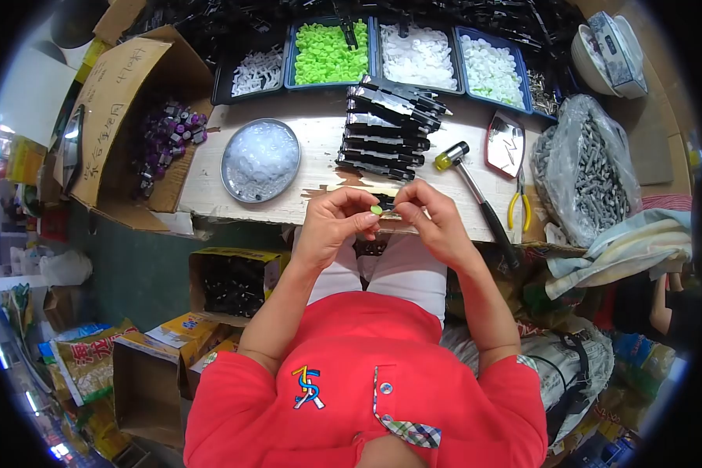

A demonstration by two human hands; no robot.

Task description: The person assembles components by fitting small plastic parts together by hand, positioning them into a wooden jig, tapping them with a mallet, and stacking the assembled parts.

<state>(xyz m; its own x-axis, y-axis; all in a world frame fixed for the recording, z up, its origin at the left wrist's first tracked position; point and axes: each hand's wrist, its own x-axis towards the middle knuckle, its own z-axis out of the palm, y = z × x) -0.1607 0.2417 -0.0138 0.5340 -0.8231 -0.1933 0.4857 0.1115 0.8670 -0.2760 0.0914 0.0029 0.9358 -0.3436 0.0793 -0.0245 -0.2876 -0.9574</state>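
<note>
My left hand (331,228) is closed in a pinch on a small light-green plastic piece (376,210) at the table's front edge. Close beside it, my right hand (438,225) has thumb and fingertips pressed together; whatever it grips is too small to make out. A dark part (384,200) shows between the two hands, partly hidden by the fingers. Just beyond them lies a stack of black plastic assemblies (386,129). The same light green fills a blue bin (329,54) at the back.
A mallet (476,191), yellow-handled pliers (519,204) and a red-rimmed box (505,144) lie right, by a bag of grey parts (589,171). Left are a round dish (260,161) and a carton of purple pieces (117,125). Bins of white parts (418,58) line the back.
</note>
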